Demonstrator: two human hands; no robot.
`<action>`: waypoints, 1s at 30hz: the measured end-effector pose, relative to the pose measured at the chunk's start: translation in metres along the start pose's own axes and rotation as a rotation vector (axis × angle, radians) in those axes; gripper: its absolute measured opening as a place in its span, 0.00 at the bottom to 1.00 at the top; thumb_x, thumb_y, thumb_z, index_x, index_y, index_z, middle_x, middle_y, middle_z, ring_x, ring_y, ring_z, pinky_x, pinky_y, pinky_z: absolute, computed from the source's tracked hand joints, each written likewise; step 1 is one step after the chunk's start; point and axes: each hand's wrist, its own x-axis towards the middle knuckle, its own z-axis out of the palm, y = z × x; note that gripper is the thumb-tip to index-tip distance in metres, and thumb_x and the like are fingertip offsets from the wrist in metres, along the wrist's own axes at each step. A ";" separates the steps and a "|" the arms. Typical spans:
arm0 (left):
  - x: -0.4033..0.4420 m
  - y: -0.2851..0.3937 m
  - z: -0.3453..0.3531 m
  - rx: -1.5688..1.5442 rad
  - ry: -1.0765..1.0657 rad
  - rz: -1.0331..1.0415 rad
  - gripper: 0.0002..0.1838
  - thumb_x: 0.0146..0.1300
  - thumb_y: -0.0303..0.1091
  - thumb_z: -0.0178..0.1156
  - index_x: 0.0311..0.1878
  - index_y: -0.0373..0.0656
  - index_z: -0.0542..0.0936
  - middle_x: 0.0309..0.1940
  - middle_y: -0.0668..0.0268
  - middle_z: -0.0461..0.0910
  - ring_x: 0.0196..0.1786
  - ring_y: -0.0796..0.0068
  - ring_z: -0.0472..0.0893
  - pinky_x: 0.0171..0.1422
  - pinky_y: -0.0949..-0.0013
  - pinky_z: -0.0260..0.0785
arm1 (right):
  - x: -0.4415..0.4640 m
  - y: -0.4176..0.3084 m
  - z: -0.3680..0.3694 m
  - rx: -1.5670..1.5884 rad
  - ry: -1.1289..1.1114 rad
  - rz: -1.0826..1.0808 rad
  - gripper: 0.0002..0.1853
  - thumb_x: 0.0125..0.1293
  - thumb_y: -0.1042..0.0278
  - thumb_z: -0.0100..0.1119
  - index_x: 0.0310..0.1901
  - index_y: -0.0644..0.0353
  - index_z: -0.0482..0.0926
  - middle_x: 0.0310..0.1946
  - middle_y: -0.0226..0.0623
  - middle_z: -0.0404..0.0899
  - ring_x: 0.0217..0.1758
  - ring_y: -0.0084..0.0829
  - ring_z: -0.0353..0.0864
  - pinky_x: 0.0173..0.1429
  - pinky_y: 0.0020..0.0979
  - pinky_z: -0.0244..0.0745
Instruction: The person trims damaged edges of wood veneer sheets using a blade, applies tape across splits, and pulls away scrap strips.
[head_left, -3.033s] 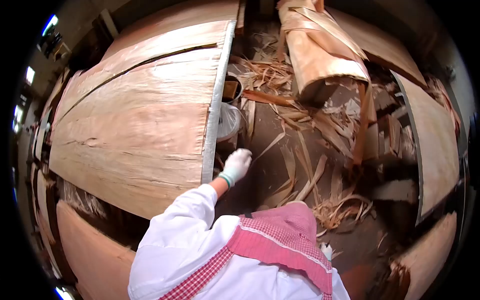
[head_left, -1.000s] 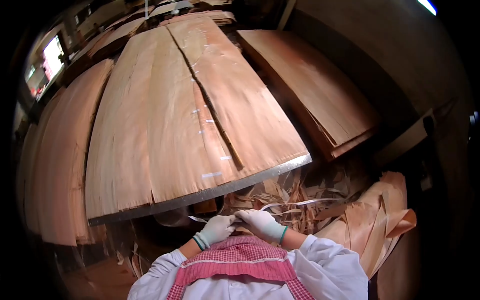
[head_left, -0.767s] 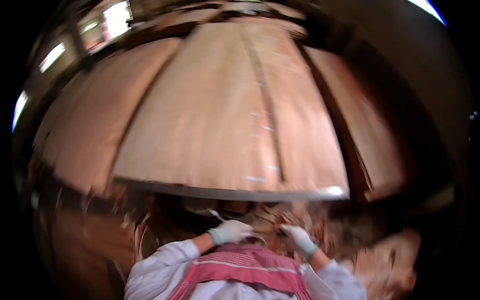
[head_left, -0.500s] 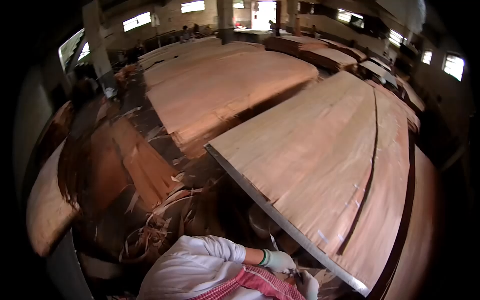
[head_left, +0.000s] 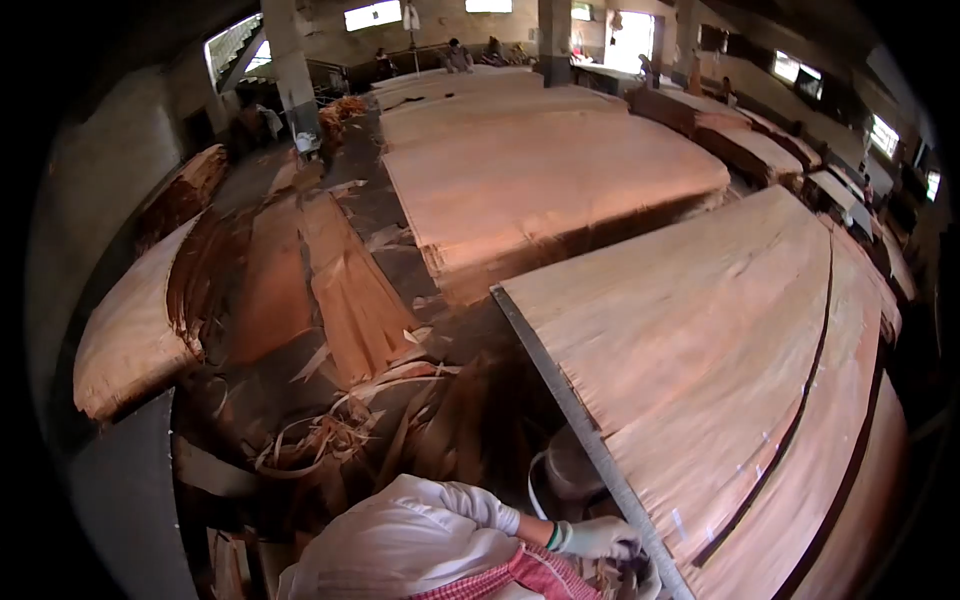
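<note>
My left hand (head_left: 598,538), in a pale glove with a green cuff, is beside the metal edge (head_left: 622,490) of the veneer-covered table. Its fingers are curled around something small and dark that I cannot make out. Just below, my right hand (head_left: 648,580), also gloved, is partly cut off by the frame's bottom, and its fingers are mostly hidden. Wood veneer sheets (head_left: 690,340) lie across the table, with a long dark gap between two of them and small pale tape-like pieces near it.
A large veneer stack (head_left: 550,170) stands ahead. Loose brown sheets (head_left: 350,290) and curled scraps (head_left: 330,435) litter the floor at left, near another stack (head_left: 140,320). A round container (head_left: 572,465) sits beside the table. Other people (head_left: 458,58) are far back.
The view has swung left and tipped up, so the stacks and table appear further right and lower. Both hands now appear closer to the table's metal edge.
</note>
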 end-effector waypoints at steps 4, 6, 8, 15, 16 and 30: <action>0.005 -0.018 -0.011 0.247 0.018 -0.085 0.14 0.66 0.43 0.57 0.39 0.40 0.77 0.33 0.53 0.77 0.37 0.57 0.79 0.42 0.59 0.71 | -0.020 -0.001 0.004 0.057 0.016 0.084 0.05 0.62 0.70 0.58 0.36 0.61 0.77 0.25 0.45 0.79 0.28 0.37 0.79 0.34 0.35 0.73; 0.000 -0.075 -0.012 0.306 0.071 0.027 0.12 0.66 0.39 0.56 0.41 0.38 0.76 0.34 0.56 0.77 0.40 0.59 0.79 0.45 0.59 0.71 | -0.035 0.040 -0.011 -0.167 -0.051 0.030 0.04 0.67 0.74 0.55 0.37 0.63 0.78 0.23 0.31 0.77 0.23 0.20 0.73 0.28 0.24 0.69; -0.004 -0.110 -0.017 -0.018 0.141 -0.323 0.06 0.67 0.31 0.55 0.40 0.38 0.75 0.31 0.63 0.78 0.32 0.72 0.78 0.38 0.68 0.74 | -0.070 0.126 -0.040 -0.398 0.026 0.173 0.03 0.65 0.72 0.56 0.36 0.61 0.78 0.23 0.35 0.78 0.26 0.30 0.77 0.31 0.30 0.71; 0.015 -0.196 -0.011 -0.478 0.237 -0.690 0.01 0.65 0.25 0.55 0.37 0.38 0.74 0.29 0.65 0.78 0.27 0.79 0.75 0.33 0.74 0.72 | -0.115 0.131 -0.097 -0.966 0.424 0.484 0.11 0.63 0.61 0.58 0.44 0.54 0.81 0.44 0.43 0.78 0.46 0.47 0.78 0.48 0.41 0.74; 0.024 -0.218 -0.008 -0.495 0.251 -0.664 0.01 0.65 0.24 0.56 0.37 0.39 0.75 0.28 0.66 0.77 0.26 0.80 0.75 0.32 0.74 0.72 | -0.105 0.129 -0.091 -0.971 0.398 0.538 0.11 0.63 0.62 0.58 0.44 0.56 0.81 0.44 0.44 0.78 0.47 0.47 0.77 0.51 0.40 0.74; 0.088 -0.298 0.041 0.472 0.281 -0.694 0.15 0.62 0.43 0.58 0.42 0.39 0.81 0.41 0.52 0.82 0.41 0.56 0.80 0.46 0.57 0.71 | 0.074 0.197 0.099 0.280 0.585 0.467 0.11 0.62 0.74 0.61 0.45 0.68 0.79 0.42 0.35 0.81 0.42 0.27 0.77 0.49 0.30 0.72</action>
